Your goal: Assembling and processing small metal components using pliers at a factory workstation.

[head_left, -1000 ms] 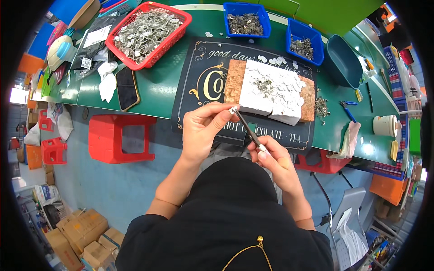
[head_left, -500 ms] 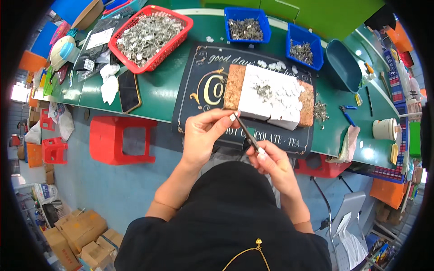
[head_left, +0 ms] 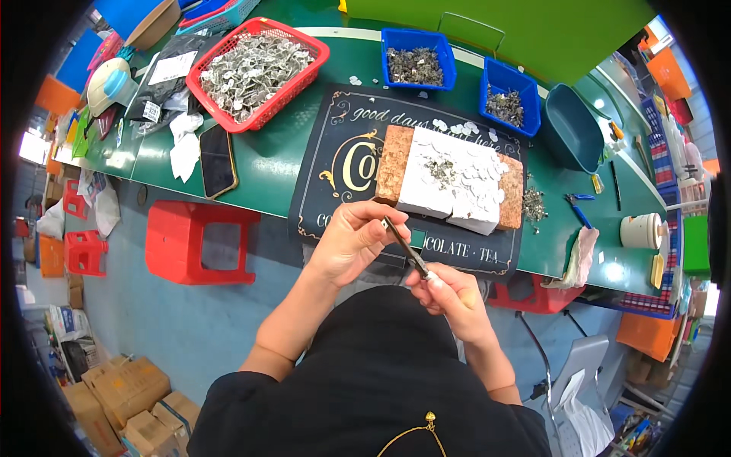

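My right hand (head_left: 453, 295) is closed around the lower end of dark metal tweezers (head_left: 406, 247), which slant up to the left. My left hand (head_left: 349, 242) pinches finger and thumb at the tweezers' tip; whatever small piece lies there is too small to make out. Just beyond my hands, a white block (head_left: 426, 199) rests on a reddish-brown brick (head_left: 392, 164). Several pale flat discs (head_left: 481, 179) cover the block's right side, and a little heap of small metal pieces (head_left: 440, 174) sits near its middle.
A red basket (head_left: 268, 120) of metal pieces stands at the far left, beside a phone (head_left: 218, 161). Two blue trays (head_left: 417, 85) of small parts and a dark green basin (head_left: 571, 128) are at the back. Blue-handled pliers (head_left: 580, 212) and a white tub (head_left: 641, 231) lie right.
The view has shifted, so the table sits slightly lower in it. My hands stay together at the tweezers, which now point up a little more steeply.
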{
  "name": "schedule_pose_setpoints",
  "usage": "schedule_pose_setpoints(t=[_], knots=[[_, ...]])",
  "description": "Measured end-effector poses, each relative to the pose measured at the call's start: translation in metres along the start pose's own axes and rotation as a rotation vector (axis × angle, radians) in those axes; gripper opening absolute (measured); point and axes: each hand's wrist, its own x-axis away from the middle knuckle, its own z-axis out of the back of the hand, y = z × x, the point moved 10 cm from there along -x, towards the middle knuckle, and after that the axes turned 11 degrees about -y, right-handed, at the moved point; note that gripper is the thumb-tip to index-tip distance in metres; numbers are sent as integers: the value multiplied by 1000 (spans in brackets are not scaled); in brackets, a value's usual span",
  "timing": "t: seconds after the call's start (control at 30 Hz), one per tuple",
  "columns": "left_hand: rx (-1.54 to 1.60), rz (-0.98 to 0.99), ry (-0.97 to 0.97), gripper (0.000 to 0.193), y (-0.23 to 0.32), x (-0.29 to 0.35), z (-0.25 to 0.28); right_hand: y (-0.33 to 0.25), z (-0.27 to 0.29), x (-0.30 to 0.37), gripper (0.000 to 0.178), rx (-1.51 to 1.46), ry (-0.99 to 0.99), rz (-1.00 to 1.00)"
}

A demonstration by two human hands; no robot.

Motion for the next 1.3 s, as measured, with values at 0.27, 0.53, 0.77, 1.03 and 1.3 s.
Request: schedule_pose_setpoints(t=[0.27, 0.53, 0.77, 1.03, 1.3], knots=[[61, -26, 118, 21, -8, 7, 9, -19, 1, 1, 19, 503, 167, 178], [-99, -44, 363, 16, -18, 20, 23, -22, 4, 5, 18, 907, 264, 269], [-438, -15, 425, 20, 19, 20, 39, -30, 8, -12, 19, 895, 326, 180], [-1747, -150, 422, 14, 91, -16, 51, 8, -15, -34, 44, 123, 86, -64], [-1670, -136, 411, 23, 82, -20, 67, 29, -95, -61, 64, -429, -492, -200]])
